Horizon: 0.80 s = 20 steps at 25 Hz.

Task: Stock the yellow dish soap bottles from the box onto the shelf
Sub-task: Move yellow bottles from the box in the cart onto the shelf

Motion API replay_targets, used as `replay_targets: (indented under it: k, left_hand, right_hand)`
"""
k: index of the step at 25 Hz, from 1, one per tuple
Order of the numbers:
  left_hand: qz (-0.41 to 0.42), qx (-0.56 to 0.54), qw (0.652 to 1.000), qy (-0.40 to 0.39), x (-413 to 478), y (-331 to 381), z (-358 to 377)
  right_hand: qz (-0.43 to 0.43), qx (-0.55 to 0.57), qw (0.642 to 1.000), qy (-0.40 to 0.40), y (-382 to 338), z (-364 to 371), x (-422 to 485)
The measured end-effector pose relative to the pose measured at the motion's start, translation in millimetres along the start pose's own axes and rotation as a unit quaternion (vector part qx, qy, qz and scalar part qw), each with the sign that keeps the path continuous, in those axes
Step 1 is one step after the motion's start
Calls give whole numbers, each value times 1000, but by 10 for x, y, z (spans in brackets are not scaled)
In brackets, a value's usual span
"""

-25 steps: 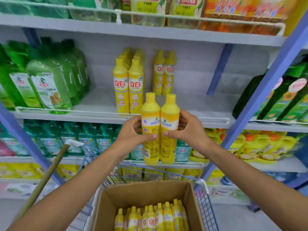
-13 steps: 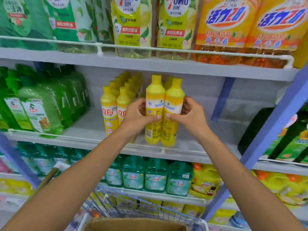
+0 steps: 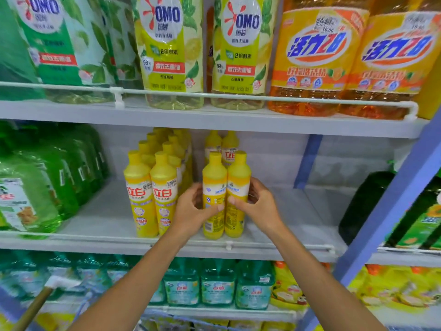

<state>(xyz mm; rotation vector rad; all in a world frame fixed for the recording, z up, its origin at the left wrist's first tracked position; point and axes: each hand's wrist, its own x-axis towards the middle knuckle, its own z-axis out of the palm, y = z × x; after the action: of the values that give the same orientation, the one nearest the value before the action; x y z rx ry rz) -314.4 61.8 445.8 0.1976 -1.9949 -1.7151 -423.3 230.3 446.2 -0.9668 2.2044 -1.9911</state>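
Note:
Two yellow dish soap bottles stand side by side on the white shelf (image 3: pixel 281 225), their back labels facing me. My left hand (image 3: pixel 192 211) grips the left bottle (image 3: pixel 214 177). My right hand (image 3: pixel 256 206) grips the right bottle (image 3: pixel 238 177). Their bases sit just behind the shelf's front rail. Directly behind them stand two more yellow bottles (image 3: pixel 222 144). To the left is a double row of the same yellow bottles (image 3: pixel 152 187), front labels showing. The box is out of view.
Green detergent bottles (image 3: pixel 43 182) fill the shelf's left end. A blue upright (image 3: pixel 391 206) borders the right, with dark green bottles (image 3: pixel 365 204) beyond. Large refill bottles (image 3: pixel 310 56) sit on the shelf above. A wooden handle (image 3: pixel 33 306) leans at lower left.
Both hands carried the two bottles up from over the box and set them down on the shelf, to the right of the stocked rows. The view rose, and the box dropped out of sight.

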Motion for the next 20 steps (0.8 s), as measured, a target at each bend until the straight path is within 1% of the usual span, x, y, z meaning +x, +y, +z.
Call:
replay_targets:
  k: [4,5,7,10,12,13,17,18,20]
  left_hand:
    - [-28,14,994,-106,-47,-74,-132]
    - [-31,22,993,-115,-50,-118,-149]
    - [-30,35,995,-87,-47,-197,-129]
    - [-25,79,997,-1,-32,-238,2]
    - [-35,99,994,30,-25,-224,65]
    - [-41,100,994,22,-24,-219,62]
    - [-33,67,994,-79,-69,-220,-83]
    - [-24,68,994,-79,-78,-231,-104]
    - [-18,85,996,-35,-78,-261,-90]
  right_hand:
    - [20,3,999,-50,103,-36,-80]
    - [29,4,998,-57,123,-45,-102]
    - [35,2,999,-35,159,-29,-140]
    - [41,-24,998,44,144,101,-151]
    - [50,-52,994,77,122,167,-163]
    - [54,-51,995,70,125,168,-166]
    - [48,3,998,-38,199,11,-210]
    - [45,0,998,-38,212,-14,-208]
    - [40,-20,999,5,211,29,-205]
